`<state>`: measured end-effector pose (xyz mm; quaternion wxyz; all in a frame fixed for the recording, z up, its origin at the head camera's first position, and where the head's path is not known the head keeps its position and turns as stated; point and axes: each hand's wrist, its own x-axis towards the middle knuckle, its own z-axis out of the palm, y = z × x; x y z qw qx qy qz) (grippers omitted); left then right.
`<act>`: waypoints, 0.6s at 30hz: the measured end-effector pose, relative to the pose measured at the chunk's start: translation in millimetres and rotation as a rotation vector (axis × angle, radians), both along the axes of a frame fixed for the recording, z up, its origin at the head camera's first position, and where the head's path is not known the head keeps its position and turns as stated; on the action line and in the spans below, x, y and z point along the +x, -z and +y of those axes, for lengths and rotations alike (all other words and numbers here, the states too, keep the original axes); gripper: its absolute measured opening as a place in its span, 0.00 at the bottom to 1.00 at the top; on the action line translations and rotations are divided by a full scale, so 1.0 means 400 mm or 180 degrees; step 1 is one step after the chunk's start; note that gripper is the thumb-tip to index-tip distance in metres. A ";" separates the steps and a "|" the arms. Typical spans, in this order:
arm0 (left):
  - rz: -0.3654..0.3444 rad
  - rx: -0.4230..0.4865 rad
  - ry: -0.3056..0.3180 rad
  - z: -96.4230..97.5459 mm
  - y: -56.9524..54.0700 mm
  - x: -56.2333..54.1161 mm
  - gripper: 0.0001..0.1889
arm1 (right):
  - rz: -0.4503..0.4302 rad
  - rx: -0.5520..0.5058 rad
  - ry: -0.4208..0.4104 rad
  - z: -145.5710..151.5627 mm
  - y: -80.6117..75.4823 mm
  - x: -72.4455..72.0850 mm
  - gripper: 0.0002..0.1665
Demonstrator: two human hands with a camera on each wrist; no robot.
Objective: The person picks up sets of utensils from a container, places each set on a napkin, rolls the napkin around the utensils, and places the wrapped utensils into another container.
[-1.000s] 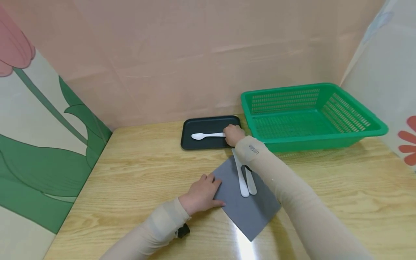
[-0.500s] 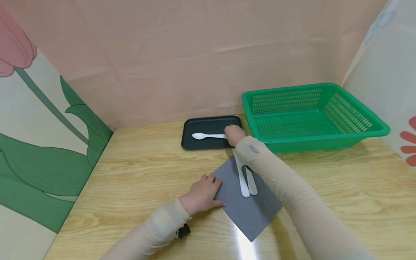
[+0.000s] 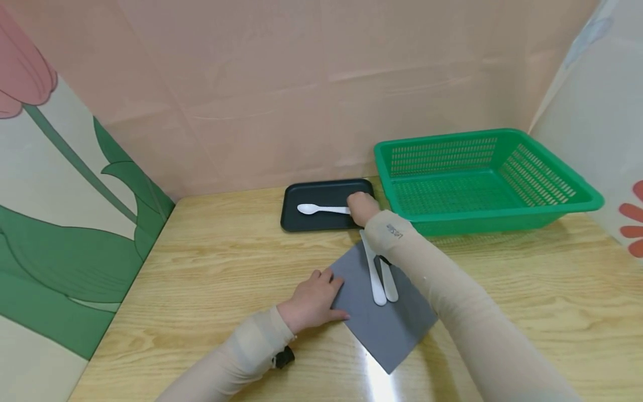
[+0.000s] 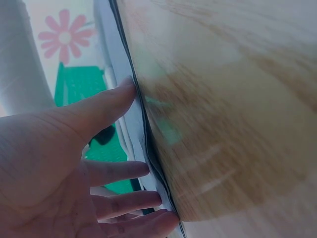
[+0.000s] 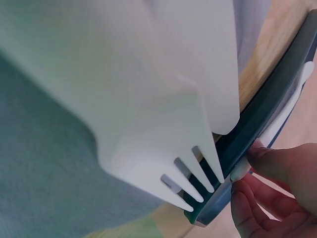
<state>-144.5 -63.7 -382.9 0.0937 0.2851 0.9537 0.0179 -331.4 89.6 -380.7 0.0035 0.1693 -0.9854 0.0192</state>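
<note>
My left hand (image 3: 311, 301) rests at the left edge of a folded grey cloth (image 3: 387, 335), fingers extended. In the left wrist view, the thumb and fingertips touch that cloth edge. Across the cloth lie a white knife (image 3: 374, 273) and a white fork (image 3: 389, 287), side by side. In the right wrist view, the fork's tines (image 5: 193, 173) reach over the near rim of the black tray. My right hand (image 3: 363, 209) pinches the handle end of a white spoon (image 3: 308, 209) between thumb and fingers. The spoon's bowl points left over the tray (image 3: 301, 192).
A green plastic basket (image 3: 482, 218) stands at the back right, close beside the tray. Behind them rises a pinkish wall covering (image 3: 251, 111). The wooden table (image 3: 216, 251) carries everything, with a flower-patterned panel (image 3: 55, 268) at its left.
The view shifts very slightly. Both hands, the spoon, and the knife and fork on the cloth otherwise stay in place.
</note>
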 end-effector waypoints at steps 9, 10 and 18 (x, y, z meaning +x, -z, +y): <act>-0.0009 -0.0020 -0.0019 0.001 -0.002 0.001 0.36 | 0.0005 -0.0005 0.0026 -0.002 -0.016 0.009 0.08; -0.0002 -0.0018 -0.0017 0.001 -0.003 0.002 0.36 | 0.0011 0.0006 0.0020 -0.003 -0.019 0.010 0.08; 0.0049 0.0001 -0.0013 0.001 -0.006 0.006 0.36 | 0.0031 0.0039 -0.0002 -0.004 -0.041 0.017 0.09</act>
